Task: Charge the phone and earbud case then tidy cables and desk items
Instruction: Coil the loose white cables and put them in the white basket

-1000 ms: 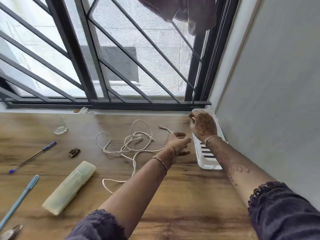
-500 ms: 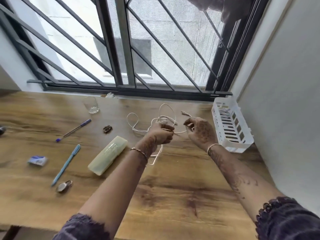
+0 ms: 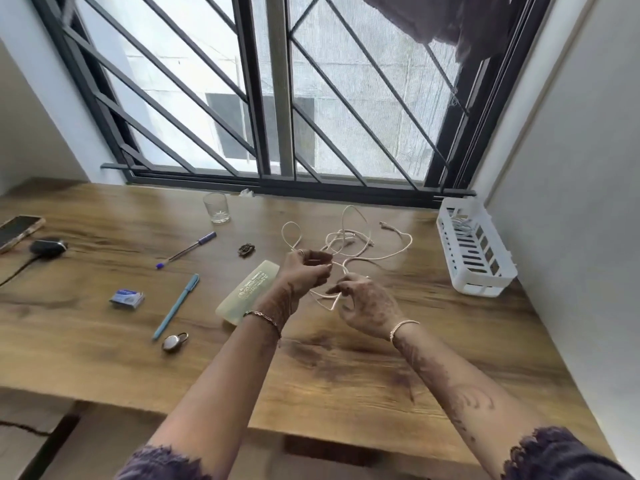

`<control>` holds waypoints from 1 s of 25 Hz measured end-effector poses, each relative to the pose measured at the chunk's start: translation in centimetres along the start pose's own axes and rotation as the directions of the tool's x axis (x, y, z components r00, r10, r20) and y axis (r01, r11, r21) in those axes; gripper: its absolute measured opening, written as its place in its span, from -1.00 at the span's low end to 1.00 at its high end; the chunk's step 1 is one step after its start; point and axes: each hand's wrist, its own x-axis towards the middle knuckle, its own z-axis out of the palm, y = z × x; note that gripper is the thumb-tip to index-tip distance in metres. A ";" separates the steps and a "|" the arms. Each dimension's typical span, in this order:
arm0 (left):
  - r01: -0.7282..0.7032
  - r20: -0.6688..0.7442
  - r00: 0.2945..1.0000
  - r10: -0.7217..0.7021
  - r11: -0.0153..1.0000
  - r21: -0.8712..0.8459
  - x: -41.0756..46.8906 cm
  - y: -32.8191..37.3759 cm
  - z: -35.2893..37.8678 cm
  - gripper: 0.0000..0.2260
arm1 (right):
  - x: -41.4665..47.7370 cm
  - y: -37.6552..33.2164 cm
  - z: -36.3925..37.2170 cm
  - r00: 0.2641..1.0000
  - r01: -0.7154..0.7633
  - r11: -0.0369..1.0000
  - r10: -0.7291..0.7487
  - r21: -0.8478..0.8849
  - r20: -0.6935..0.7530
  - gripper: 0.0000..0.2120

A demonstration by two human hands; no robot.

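Both hands are raised over the worktop (image 3: pixel 346 375), each grip closed on the white cable (image 3: pixel 349 237). The left hand (image 3: pixel 306 271) curls round a strand. The right hand (image 3: pixel 367 306) seems to pinch the loop hanging between them, though blur makes its fingers hard to read. The loose tangle lies beyond the hands, toward the window (image 3: pixel 277 98), and its plug end (image 3: pixel 384 225) trails right toward the white basket (image 3: pixel 478 265). So the slack to gather runs away from the person, and the right hand is nearer the basket.
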 end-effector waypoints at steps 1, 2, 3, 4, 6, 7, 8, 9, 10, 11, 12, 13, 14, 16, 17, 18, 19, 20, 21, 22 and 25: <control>-0.016 -0.003 1.000 0.016 1.000 0.014 -0.4 -0.4 0.0 -0.81 | -0.3 -0.2 0.4 0.998 -0.004 1.000 0.005 -0.006 0.063 -0.68; -0.035 -0.014 0.999 0.036 0.999 0.030 -0.8 -0.8 -0.1 -0.78 | -0.6 -0.4 0.7 0.993 -0.013 1.000 0.014 -0.012 0.114 -0.70; -0.045 -0.032 0.998 0.046 0.998 0.047 -1.1 -1.2 -0.1 -0.77 | -0.9 -0.5 0.9 0.989 -0.016 1.000 0.019 -0.021 0.144 -0.73; -0.045 -0.051 0.998 0.048 0.997 0.061 -1.6 -1.7 -0.1 -0.76 | -1.4 -0.6 1.2 0.987 -0.017 0.999 0.023 -0.034 0.157 -0.76; -0.033 -0.071 0.997 0.041 0.993 0.110 -2.7 -2.8 0.0 -0.75 | -2.4 -0.4 1.6 0.992 -0.016 0.998 0.025 -0.068 0.124 -0.80; -0.021 -0.074 0.997 0.033 0.989 0.149 -3.4 -3.5 0.1 -0.74 | -3.1 -0.3 1.6 0.995 -0.015 0.996 0.023 -0.093 0.094 -0.81; -0.010 -0.075 0.997 0.024 0.982 0.188 -4.0 -4.2 0.1 -0.73 | -3.8 -0.1 1.6 0.998 -0.010 0.993 0.016 -0.114 0.056 -0.82; 0.000 -0.074 0.997 0.017 0.974 0.225 -4.4 -5.0 0.1 -0.73 | -4.5 0.1 1.6 1.000 -0.002 0.993 0.004 -0.120 0.018 -0.83; 0.005 -0.073 0.997 0.013 0.969 0.246 -4.7 -5.7 0.1 -0.74 | -5.1 0.4 1.5 1.000 0.008 0.994 -0.010 -0.108 -0.017 -0.84; 0.000 -0.069 0.997 0.019 0.965 0.263 -4.9 -6.3 0.1 -0.77 | -5.5 0.6 1.3 0.998 0.013 0.996 -0.018 -0.083 -0.055 -0.85; -0.013 -0.062 0.998 0.031 0.963 0.270 -5.0 -6.6 0.1 -0.81 | -5.9 0.7 1.1 0.995 0.010 0.998 -0.015 -0.056 -0.096 -0.85; -0.025 -0.055 0.998 0.041 0.961 0.275 -4.9 -6.8 0.1 -0.83 | -6.0 0.8 0.9 0.990 0.003 0.999 -0.008 -0.033 -0.143 -0.85; -0.027 -0.043 0.998 0.040 0.963 0.267 -4.7 -6.9 0.2 -0.81 | -6.1 0.8 0.8 0.981 -0.008 1.000 0.004 -0.018 -0.196 -0.85; -0.017 -0.015 1.000 0.021 0.975 0.221 -4.5 -6.8 0.7 -0.75 | -6.1 0.8 0.7 0.948 -0.031 1.000 0.031 0.004 -0.316 -0.85; -0.010 0.001 1.000 0.010 0.981 0.196 -4.4 -6.7 1.1 -0.73 | -6.1 0.7 0.5 0.925 -0.040 0.999 0.040 0.009 -0.378 -0.84; -0.008 0.017 1.000 0.005 0.983 0.182 -4.2 -6.7 1.5 -0.70 | -6.2 0.6 0.2 0.899 -0.044 0.999 0.043 0.008 -0.437 -0.80; -0.010 0.031 1.000 0.004 0.982 0.188 -4.0 -6.5 1.8 -0.66 | -6.1 0.5 -0.3 0.868 -0.042 0.999 0.042 0.011 -0.495 -0.76; -0.018 0.042 0.999 0.010 0.980 0.199 -3.7 -6.3 2.2 -0.63 | -5.9 0.4 -1.0 0.838 -0.036 0.999 0.046 0.028 -0.543 -0.71; -0.028 0.048 0.999 0.018 0.978 0.207 -3.4 -6.1 2.4 -0.60 | -5.7 0.3 -1.6 0.817 -0.028 0.998 0.055 0.056 -0.574 -0.69; -0.036 0.052 0.998 0.026 0.977 0.211 -2.8 -5.9 2.7 -0.58 | -5.4 0.4 -2.1 0.799 -0.021 0.996 0.071 0.091 -0.597 -0.68; -0.083 0.065 0.996 0.069 0.961 0.262 -1.2 -5.4 3.4 -0.54 | -4.4 0.5 -3.5 0.743 0.014 0.983 0.111 0.181 -0.660 -0.69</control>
